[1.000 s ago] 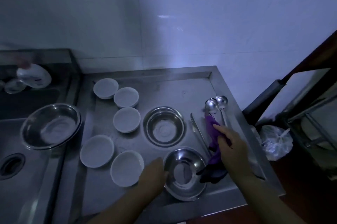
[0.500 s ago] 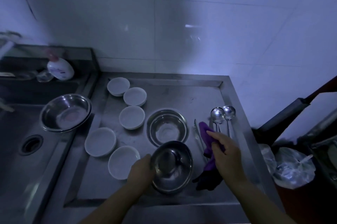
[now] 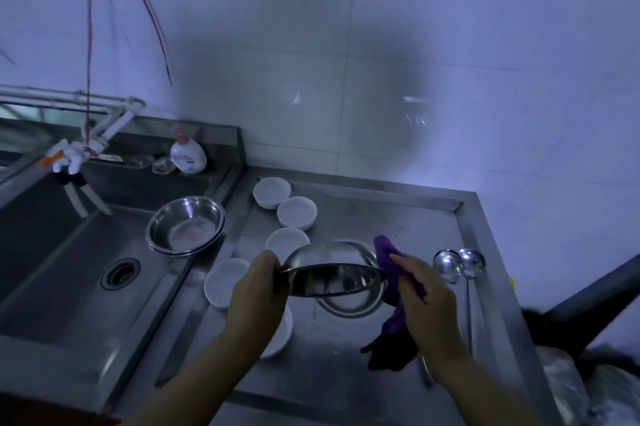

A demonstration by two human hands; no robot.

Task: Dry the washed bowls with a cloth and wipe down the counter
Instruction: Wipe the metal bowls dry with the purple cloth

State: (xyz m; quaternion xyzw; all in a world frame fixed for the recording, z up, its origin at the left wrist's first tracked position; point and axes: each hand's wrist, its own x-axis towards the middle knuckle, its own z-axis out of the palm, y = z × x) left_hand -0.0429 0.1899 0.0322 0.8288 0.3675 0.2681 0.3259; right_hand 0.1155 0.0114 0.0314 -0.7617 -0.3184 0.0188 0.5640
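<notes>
This is a kitchen, at its dishwashing corner. A stainless steel sink (image 3: pixel 69 252) with a round drain (image 3: pixel 120 273) sits beside a steel counter (image 3: pixel 398 221) against a white tiled wall (image 3: pixel 381 44), with pipes (image 3: pixel 69 99) running along the wall above the basin and a soap bottle (image 3: pixel 188 155) on the ledge behind it. Small white bowls (image 3: pixel 296 213), a steel bowl (image 3: pixel 186 224) and two ladles (image 3: pixel 459 264) lie about the sink and counter, as after washing-up.
</notes>
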